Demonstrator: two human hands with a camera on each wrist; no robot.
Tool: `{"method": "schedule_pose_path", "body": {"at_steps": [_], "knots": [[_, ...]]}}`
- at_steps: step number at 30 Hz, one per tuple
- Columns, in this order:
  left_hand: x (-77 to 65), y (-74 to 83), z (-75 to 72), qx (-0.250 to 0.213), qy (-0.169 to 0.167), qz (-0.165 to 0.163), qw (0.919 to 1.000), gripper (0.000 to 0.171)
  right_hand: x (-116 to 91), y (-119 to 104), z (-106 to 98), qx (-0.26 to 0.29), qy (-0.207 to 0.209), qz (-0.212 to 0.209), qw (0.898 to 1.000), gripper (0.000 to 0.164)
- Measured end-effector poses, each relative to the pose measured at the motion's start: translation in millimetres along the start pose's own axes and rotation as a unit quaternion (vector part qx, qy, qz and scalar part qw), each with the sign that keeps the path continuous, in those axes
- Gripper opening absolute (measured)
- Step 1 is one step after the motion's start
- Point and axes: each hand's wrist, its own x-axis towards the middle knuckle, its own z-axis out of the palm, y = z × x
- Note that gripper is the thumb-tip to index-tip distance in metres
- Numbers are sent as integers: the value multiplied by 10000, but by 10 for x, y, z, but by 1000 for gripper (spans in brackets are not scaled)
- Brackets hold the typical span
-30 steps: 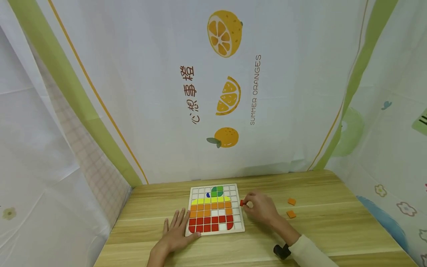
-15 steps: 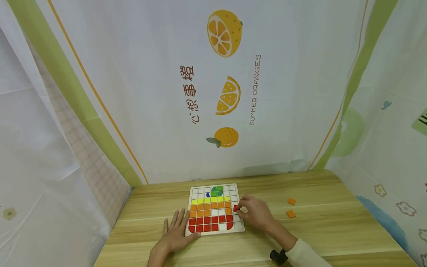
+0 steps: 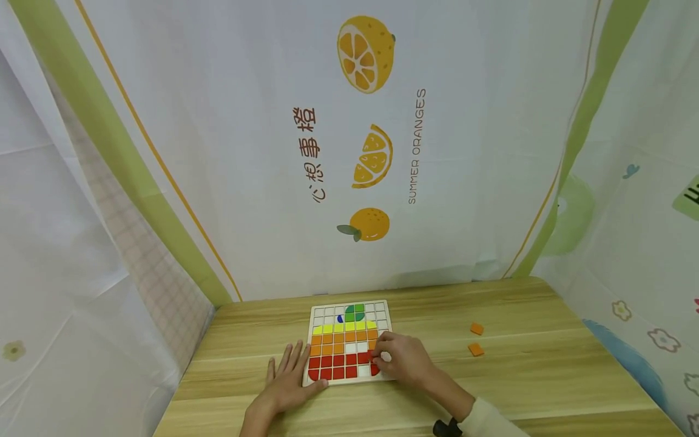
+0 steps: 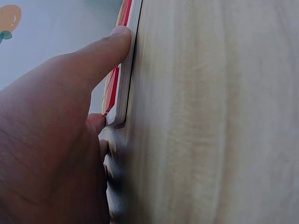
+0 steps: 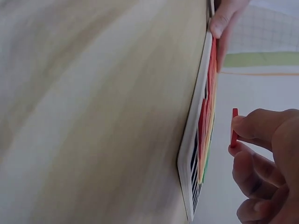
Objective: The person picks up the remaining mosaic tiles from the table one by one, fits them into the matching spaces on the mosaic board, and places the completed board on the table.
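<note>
A square puzzle board with a grid of cells lies on the table, filled with rows of red, orange and yellow tiles, a green group and a small blue piece on top. White cells show in the orange rows and in the lowest red row. My left hand rests at the board's left edge, fingers spread, its thumb on the near rim. Between thumb and fingertips my right hand pinches a red tile, held just above the board's lower right part and apart from it in the right wrist view.
Two loose orange tiles lie on the wooden table to the right of the board. A printed white curtain hangs behind the table. Something black is at the right wrist.
The right hand has carried the red tile leftward and toward the near side, from beside the board to above its lower right cells. The left hand has stayed in place.
</note>
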Motion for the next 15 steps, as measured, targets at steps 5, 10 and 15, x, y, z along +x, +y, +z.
{"method": "schedule_pose_path", "body": {"at_steps": [5, 10, 15], "knots": [[1, 1, -6, 33, 0, -13, 10000, 106, -1, -74, 48, 29, -140, -221, 9997, 3], [-1, 3, 0, 6, 34, 11, 10000, 105, -19, -120, 105, 84, -300, -270, 9992, 4], [6, -4, 8, -5, 46, -4, 10000, 105, -12, -131, 155, 44, -681, -211, 9974, 4]]}}
